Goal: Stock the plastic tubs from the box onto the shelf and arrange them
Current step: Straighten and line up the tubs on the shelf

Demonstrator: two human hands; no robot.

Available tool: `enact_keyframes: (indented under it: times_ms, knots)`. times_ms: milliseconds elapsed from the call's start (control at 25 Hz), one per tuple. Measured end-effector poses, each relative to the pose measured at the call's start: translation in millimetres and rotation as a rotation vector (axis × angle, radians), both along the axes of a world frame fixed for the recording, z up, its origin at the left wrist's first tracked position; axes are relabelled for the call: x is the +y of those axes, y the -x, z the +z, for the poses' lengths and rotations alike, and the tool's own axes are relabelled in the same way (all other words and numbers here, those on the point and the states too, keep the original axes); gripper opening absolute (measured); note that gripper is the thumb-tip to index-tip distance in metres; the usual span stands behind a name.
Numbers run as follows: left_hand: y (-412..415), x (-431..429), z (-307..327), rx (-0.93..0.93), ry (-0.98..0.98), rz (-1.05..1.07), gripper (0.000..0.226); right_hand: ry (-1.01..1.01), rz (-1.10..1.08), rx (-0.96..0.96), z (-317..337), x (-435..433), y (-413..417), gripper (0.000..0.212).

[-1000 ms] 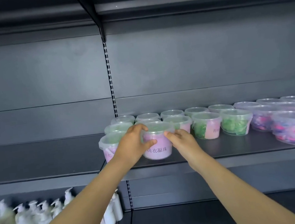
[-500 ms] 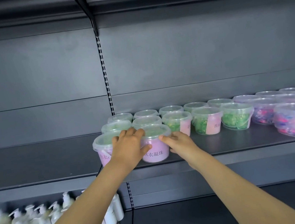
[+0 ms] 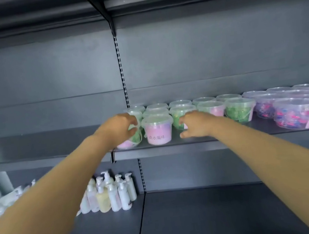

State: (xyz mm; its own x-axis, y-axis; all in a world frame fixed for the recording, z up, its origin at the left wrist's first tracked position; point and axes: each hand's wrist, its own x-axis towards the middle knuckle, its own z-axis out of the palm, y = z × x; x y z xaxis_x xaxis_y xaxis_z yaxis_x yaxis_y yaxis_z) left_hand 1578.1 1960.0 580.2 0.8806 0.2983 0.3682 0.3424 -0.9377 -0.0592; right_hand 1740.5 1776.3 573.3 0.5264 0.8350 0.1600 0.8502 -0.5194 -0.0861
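- Step in hand: aligning the front row on shelf, not stocking; box not in view.
- L hand: fingers curled round left front tub, at the bay's left end.
- Pink tub: upright and free, just right of the L grip, between both hands.
- R hand: fingers loosely curled, nothing evidently held.
- Next, as judged: square left front tub w/ rear rows — small push, keep it upright.

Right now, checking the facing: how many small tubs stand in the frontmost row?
2. The pink-labelled tub at the shelf's front edge, untouched, and the left tub beside it, held by the left hand. That hand may hide another.
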Motion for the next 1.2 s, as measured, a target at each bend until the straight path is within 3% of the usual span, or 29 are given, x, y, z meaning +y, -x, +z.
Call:
enact_keyframes:
  times_ms: [240, 440, 640, 840, 1040, 1200]
  knots:
    - [40.2, -9.0, -7.8, -0.04, 0.005, 0.078, 0.03, 0.031, 0.095, -0.102, 1.4, -6.5, 18.8, 0.041]
    - [31.2, 43.1, -8.1, -0.122, -0.032, -0.002, 0.029, -0.041, 0.126, -0.194, 2.1, 41.4, 0.1, 0.047]
    - [11.4, 129.2, -3.7, -0.088, -0.164, -0.188, 0.057, -0.134, 0.091, -0.195, 2.1, 95.7, -19.2, 0.05]
    - [-10.5, 175.5, -18.6, -0.193, -0.008, -0.432, 0.053, -0.216, 0.061, -0.086, -12.1, 115.9, -24.1, 0.048]
    - [-33.2, 187.5, -49.7, -0.108, 0.276, -0.59, 0.065, -0.292, 0.015, 0.058, -20.0, 113.6, -21.4, 0.046]
    - [-38.9, 189.4, -64.8, -0.203, 0.445, -0.624, 0.045, -0.453, 0.014, 0.103, -39.4, 115.5, -16.9, 0.047]
